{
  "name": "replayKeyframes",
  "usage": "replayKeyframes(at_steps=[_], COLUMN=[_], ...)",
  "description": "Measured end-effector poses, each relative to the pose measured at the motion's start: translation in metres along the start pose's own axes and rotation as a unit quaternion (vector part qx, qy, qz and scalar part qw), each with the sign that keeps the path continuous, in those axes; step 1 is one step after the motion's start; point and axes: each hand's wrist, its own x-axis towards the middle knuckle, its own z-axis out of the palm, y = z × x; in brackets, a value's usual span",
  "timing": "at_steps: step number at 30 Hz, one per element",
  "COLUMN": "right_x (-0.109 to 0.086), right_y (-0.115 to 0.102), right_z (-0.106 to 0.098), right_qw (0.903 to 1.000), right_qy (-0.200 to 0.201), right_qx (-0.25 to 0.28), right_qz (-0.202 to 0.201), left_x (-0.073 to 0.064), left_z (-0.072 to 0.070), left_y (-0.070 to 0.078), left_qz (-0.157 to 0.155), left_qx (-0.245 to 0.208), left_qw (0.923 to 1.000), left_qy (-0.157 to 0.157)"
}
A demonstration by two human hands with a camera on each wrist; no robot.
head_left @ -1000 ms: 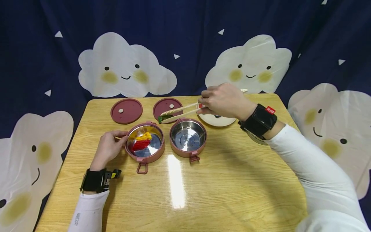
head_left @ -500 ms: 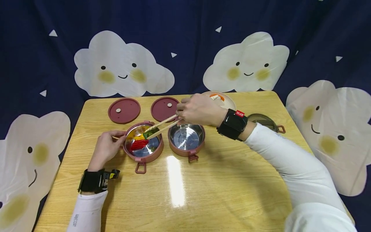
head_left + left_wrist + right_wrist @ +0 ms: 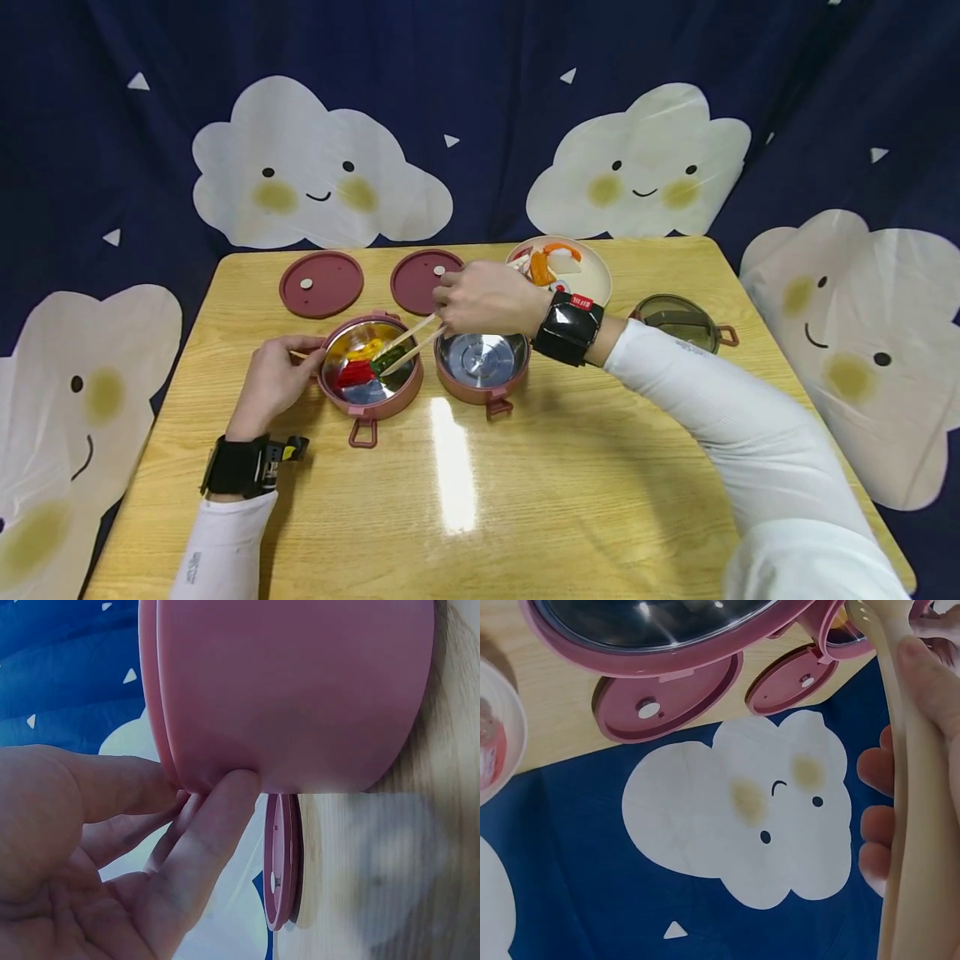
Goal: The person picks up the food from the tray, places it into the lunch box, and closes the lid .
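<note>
My left hand [image 3: 281,379] grips the side of a pink steel-lined pot [image 3: 405,400], thumb and fingers at its rim; the left wrist view shows them against the pink wall [image 3: 300,690]. In that pot lie a yellow food piece [image 3: 364,351] and a red food piece [image 3: 356,373]. My right hand [image 3: 487,300] holds beige tongs [image 3: 922,825], their tips reaching down into the same pot. Between the tips is a dark green food piece [image 3: 390,361], beside the red and yellow ones. My right hand overlaps the back of a second pink pot [image 3: 483,393], which has nothing in it.
Two dark pink lids [image 3: 321,285] lie along the back of the wooden table [image 3: 570,492]. A cream plate [image 3: 596,275] with several food pieces stands behind my right wrist. Right of it sits a greenish see-through lid [image 3: 678,321] with a pink clip.
My right hand has moved left and toward me, carrying the green piece in the tongs from over the back lid down into the left pot. My left hand keeps its hold.
</note>
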Motion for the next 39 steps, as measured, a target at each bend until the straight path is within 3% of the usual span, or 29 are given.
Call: replayKeyframes(at_steps=[12, 24, 29, 39], right_x=[0.019, 0.021, 0.016, -0.016], right_y=[-0.001, 0.002, 0.007, 0.026], right_z=[-0.001, -0.003, -0.009, -0.019], right_qw=[0.9995, 0.9989, 0.9987, 0.9986], right_qy=[-0.019, -0.033, -0.047, 0.011], right_qx=[-0.014, -0.025, -0.015, 0.017], right_qz=[-0.02, -0.019, -0.015, 0.049], left_x=[0.001, 0.001, 0.001, 0.001], left_z=[-0.001, -0.001, 0.0, 0.001], left_y=[0.001, 0.001, 0.0, 0.0], left_qz=[-0.006, 0.001, 0.003, -0.002], left_qx=[0.004, 0.003, 0.0, -0.001], left_qw=[1.0, 1.0, 1.0, 1.0], left_qy=[-0.002, -0.002, -0.002, -0.003])
